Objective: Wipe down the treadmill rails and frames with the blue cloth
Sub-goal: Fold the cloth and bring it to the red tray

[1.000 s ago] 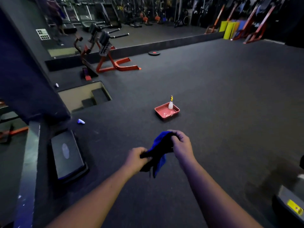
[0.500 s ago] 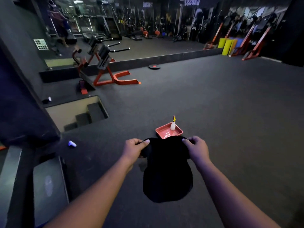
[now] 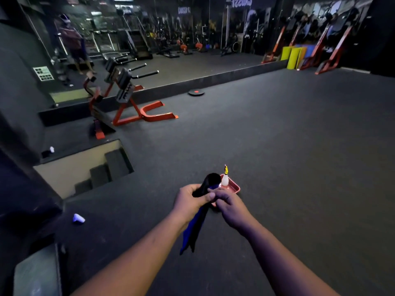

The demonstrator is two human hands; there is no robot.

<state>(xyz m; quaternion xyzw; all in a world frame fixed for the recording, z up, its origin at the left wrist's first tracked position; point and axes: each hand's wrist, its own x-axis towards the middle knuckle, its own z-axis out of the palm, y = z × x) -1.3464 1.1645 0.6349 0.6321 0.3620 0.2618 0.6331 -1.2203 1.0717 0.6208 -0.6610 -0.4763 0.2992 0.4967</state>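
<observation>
The blue cloth (image 3: 195,227) hangs bunched in front of me, dark in this dim light, with its top end sticking up above my fists. My left hand (image 3: 190,200) grips the cloth near its top. My right hand (image 3: 227,202) pinches the same part of the cloth from the right, fingers touching the left hand. Just beyond my hands a red tray (image 3: 234,187) lies on the floor with a white spray bottle (image 3: 224,178) standing in it. No treadmill rail is near my hands; treadmills show only in the far mirror.
Dark rubber gym floor (image 3: 299,167) stretches ahead and right. A stairwell opening (image 3: 85,169) drops at left. A red-framed bench machine (image 3: 128,99) stands beyond it. A small white object (image 3: 78,218) lies on the floor at left. A grey step platform (image 3: 36,274) sits bottom left.
The cloth was spread wide between my two hands; now my hands have come together and the cloth hangs folded in a narrow bunch. The view has tilted up a little.
</observation>
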